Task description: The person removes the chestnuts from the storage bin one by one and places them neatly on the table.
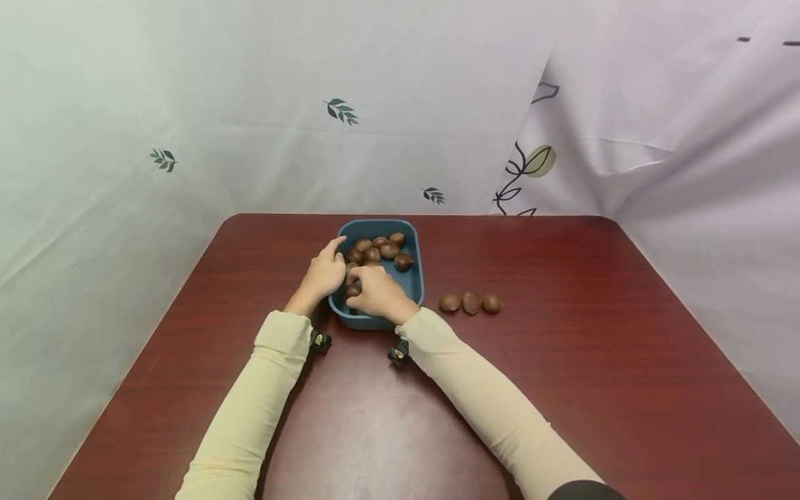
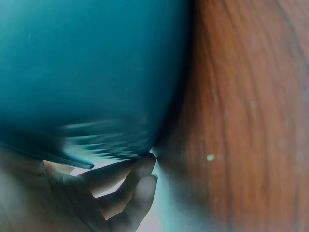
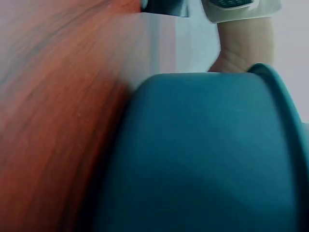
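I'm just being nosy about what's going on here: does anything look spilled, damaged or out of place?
Nothing looks damaged. The one oddity is three nuts on the table, to the right of the tray, while the other nuts lie inside it. Their neat row looks placed rather than spilled.

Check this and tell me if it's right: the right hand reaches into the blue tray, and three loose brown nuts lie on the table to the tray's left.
One part is wrong: the head view shows the three loose brown nuts to the right of the blue tray. The right hand does reach into it.
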### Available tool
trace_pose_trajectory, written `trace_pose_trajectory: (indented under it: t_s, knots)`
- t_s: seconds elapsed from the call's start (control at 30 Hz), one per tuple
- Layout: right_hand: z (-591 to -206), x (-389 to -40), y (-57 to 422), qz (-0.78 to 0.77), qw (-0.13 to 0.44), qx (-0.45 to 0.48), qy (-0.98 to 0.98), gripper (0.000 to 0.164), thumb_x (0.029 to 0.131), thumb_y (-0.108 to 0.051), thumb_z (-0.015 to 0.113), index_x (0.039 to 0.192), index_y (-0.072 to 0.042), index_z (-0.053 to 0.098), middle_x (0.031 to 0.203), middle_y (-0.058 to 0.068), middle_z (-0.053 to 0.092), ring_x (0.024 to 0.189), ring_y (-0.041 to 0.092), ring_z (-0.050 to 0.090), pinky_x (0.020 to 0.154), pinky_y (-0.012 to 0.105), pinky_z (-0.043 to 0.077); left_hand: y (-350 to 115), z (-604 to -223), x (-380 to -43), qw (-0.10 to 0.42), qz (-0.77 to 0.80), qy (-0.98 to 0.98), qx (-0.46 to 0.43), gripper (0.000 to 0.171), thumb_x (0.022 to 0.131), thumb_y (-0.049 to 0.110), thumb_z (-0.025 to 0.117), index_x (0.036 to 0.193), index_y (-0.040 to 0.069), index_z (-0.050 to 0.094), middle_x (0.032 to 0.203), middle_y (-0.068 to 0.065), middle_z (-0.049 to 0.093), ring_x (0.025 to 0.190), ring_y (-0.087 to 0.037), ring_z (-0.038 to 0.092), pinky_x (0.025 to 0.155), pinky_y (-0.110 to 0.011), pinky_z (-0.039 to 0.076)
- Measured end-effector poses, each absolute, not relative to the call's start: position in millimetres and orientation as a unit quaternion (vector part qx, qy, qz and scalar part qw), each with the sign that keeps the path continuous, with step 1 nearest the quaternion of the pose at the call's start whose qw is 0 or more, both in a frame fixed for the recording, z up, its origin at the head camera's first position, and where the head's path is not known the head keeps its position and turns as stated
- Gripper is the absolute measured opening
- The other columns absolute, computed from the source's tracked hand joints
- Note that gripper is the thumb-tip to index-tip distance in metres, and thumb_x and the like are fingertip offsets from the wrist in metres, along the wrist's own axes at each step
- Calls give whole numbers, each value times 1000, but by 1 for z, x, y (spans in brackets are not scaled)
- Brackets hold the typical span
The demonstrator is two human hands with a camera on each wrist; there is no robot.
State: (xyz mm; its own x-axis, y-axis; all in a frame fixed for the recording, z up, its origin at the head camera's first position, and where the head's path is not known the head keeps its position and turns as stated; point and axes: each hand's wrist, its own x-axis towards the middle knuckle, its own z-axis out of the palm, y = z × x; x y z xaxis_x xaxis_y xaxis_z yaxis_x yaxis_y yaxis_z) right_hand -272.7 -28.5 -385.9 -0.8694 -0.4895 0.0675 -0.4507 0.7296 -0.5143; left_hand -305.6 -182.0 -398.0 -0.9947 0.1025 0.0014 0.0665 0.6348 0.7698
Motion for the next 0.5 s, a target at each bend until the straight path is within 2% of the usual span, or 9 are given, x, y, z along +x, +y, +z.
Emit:
trace_pose_trajectory:
  t_s: [0.13,0.23,0.3,0.37,0.47,0.5]
  knots:
    - [-378,-267,-16,-299,15,-280,912,22,86,-11,72,107,-9,68,69,-2,60,53,11,46,54,24,40,-182,-399,-306,20,425,904,47,51,107,21,26,158,20,26,88,-19,54,88,-40,45,74,-47,38]
    - [-368,-261,-4,-309,9,-292,905,23,87,-10,70,109,-7,68,60,-2,57,47,9,40,52,23,36,-182,-400,-308,17,423,905,50,51,107,21,26,158,20,26,109,-23,57,94,-42,47,77,-49,39]
    - [-362,-256,5,-308,6,-293,905,22,87,-11,70,109,-7,68,57,-1,56,47,9,39,52,23,35,-182,-400,-308,20,425,903,49,52,107,21,25,158,21,26,114,-25,56,89,-43,47,79,-51,38]
    - [-356,-250,14,-304,-7,-290,908,21,86,-12,71,107,-9,69,63,-2,59,51,10,43,54,24,37,-182,-400,-309,18,420,906,48,52,106,21,26,158,20,27,119,-21,55,88,-37,46,83,-50,37]
    - [-348,-244,29,-304,-28,-278,911,21,84,-13,74,104,-11,70,78,0,65,66,12,54,61,27,44,-183,-400,-309,24,424,904,45,52,106,21,25,158,22,26,105,-19,55,70,-33,42,83,-50,37]
    - [-346,-242,35,-306,-31,-273,912,21,83,-13,74,104,-12,71,84,0,66,72,13,57,65,28,47,-183,-400,-310,21,423,905,46,52,106,21,26,158,21,27,109,-18,56,73,-32,45,84,-50,37]
